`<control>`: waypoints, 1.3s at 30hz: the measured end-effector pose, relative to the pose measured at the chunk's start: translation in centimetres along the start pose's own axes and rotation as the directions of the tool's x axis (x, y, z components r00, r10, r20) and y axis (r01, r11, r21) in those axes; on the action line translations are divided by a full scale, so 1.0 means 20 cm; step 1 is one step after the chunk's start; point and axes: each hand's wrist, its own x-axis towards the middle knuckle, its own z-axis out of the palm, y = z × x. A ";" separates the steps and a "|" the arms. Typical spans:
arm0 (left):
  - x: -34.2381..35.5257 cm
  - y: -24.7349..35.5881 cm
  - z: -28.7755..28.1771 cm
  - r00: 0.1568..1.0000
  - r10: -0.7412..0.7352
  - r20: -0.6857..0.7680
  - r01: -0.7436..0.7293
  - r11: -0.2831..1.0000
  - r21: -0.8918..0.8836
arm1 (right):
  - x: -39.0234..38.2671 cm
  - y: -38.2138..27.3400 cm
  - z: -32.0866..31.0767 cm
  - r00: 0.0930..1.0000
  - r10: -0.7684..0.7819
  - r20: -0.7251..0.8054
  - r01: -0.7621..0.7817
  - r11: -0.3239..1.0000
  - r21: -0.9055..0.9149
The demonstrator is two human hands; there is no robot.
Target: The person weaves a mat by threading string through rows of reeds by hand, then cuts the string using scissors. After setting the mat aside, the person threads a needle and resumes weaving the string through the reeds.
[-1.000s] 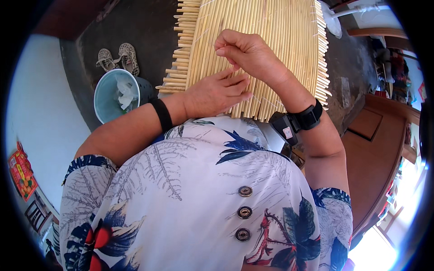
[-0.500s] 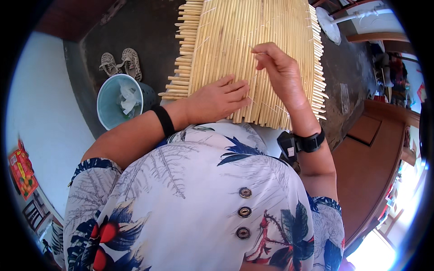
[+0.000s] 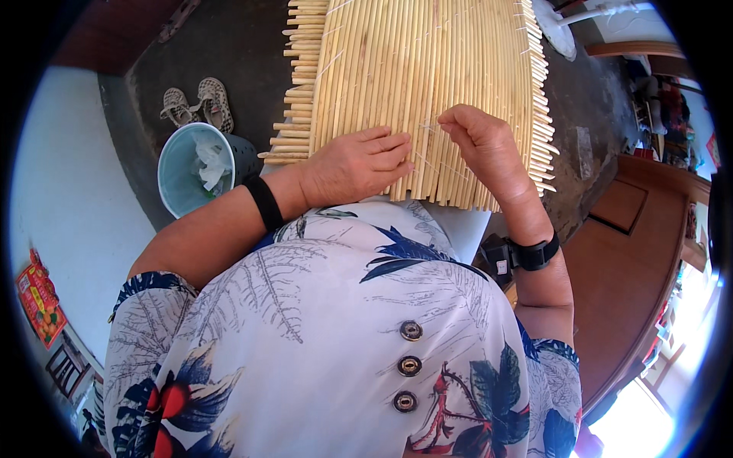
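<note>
left hand [image 3: 355,164] lies flat, palm down, fingers stretched out and together, pressing on the near part of the pale woven mat of thin bamboo sticks [image 3: 427,84]; grip released, nothing held. right hand [image 3: 481,141] sits just beside it to the right, on the same mat, fingers curled in with thumb and fingertips pinched together; looks like it pinches a thin pale thread [image 3: 431,131] running across the sticks toward the left hand, but too fine to be sure. the two hands are near each other, not touching. the mat lies over the person's lap and stretches away toward the top of the view, its stick ends uneven along the left and right edges, near edge just above the white floral shirt with dark buttons [image 3: 343,336]. black band [image 3: 265,203] on the left wrist, black wrist strap with a small device [image 3: 527,253] on the right wrist. left of the mat, on the dark floor [image 3: 229,38], stands a light blue round bin with crumpled white paper inside [image 3: 195,168], and beyond it a pair of woven sandals [image 3: 197,103]. brown wooden furniture [image 3: 634,267] at right.
</note>
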 end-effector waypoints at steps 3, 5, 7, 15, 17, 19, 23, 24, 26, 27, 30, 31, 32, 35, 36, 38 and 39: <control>0.00 0.00 0.00 1.000 0.006 0.010 -0.005 1.000 -0.003 | 0.00 -0.01 0.00 0.999 -0.015 0.033 0.014 1.000 0.024; 0.00 0.00 0.00 1.000 0.004 0.013 -0.004 1.000 -0.007 | 0.01 -0.02 0.01 0.998 -0.013 0.054 0.012 1.000 0.022; 0.00 0.00 0.00 1.000 0.005 0.014 -0.005 1.000 -0.011 | 0.02 -0.02 0.01 0.998 -0.049 0.040 0.051 0.998 -0.030; 0.01 -0.01 0.00 1.000 0.000 0.020 0.000 1.000 -0.005 | 0.04 -0.01 0.02 0.996 -0.080 0.037 0.082 0.995 -0.060; 0.00 -0.01 0.00 1.000 -0.004 0.018 0.004 1.000 -0.004 | 0.05 -0.01 0.02 0.995 -0.091 0.038 0.094 0.993 -0.066; 0.00 -0.01 0.00 1.000 -0.005 0.018 0.005 1.000 -0.004 | 0.05 -0.01 0.03 0.993 -0.107 0.049 0.111 0.988 -0.109; 0.00 0.00 0.00 1.000 -0.004 0.022 0.004 1.000 -0.001 | 0.05 -0.02 0.03 0.993 -0.070 0.093 0.080 0.990 -0.113; 0.00 0.00 0.00 1.000 0.001 0.028 -0.001 1.000 0.002 | 0.05 -0.02 0.03 0.993 -0.084 0.084 0.094 0.988 -0.126; 0.00 0.00 0.00 1.000 0.000 0.028 0.000 1.000 0.000 | 0.05 -0.02 0.03 0.992 -0.098 0.075 0.107 0.985 -0.139; 0.00 0.00 0.00 1.000 0.001 0.028 -0.001 1.000 -0.001 | 0.05 -0.02 0.02 0.991 -0.099 0.089 0.111 0.983 -0.144; 0.00 0.00 0.00 1.000 0.000 0.022 0.000 1.000 0.006 | 0.06 -0.02 0.02 0.987 -0.135 0.086 0.146 0.977 -0.153; 0.00 0.00 0.00 1.000 0.000 0.022 0.000 1.000 0.006 | 0.06 -0.02 0.03 0.983 -0.168 0.068 0.177 0.972 -0.156; 0.00 0.00 0.00 1.000 0.001 0.017 -0.001 1.000 0.003 | 0.07 -0.01 0.03 0.983 -0.169 0.069 0.178 0.972 -0.156; -0.01 -0.01 0.01 1.000 0.003 0.003 -0.003 1.000 -0.001 | 0.08 -0.01 0.03 0.963 -0.258 0.080 0.270 0.932 -0.241; -0.01 -0.01 0.01 1.000 0.004 -0.005 -0.004 1.000 -0.002 | 0.09 -0.03 0.02 0.955 -0.277 0.107 0.296 0.918 -0.265; -0.01 -0.01 0.01 1.000 0.006 -0.004 -0.006 1.000 0.003 | 0.11 -0.05 0.00 0.945 -0.297 0.136 0.325 0.901 -0.288; -0.01 -0.01 0.01 1.000 0.009 0.000 -0.009 1.000 0.006 | 0.12 -0.05 -0.01 0.931 -0.309 0.195 0.358 0.878 -0.318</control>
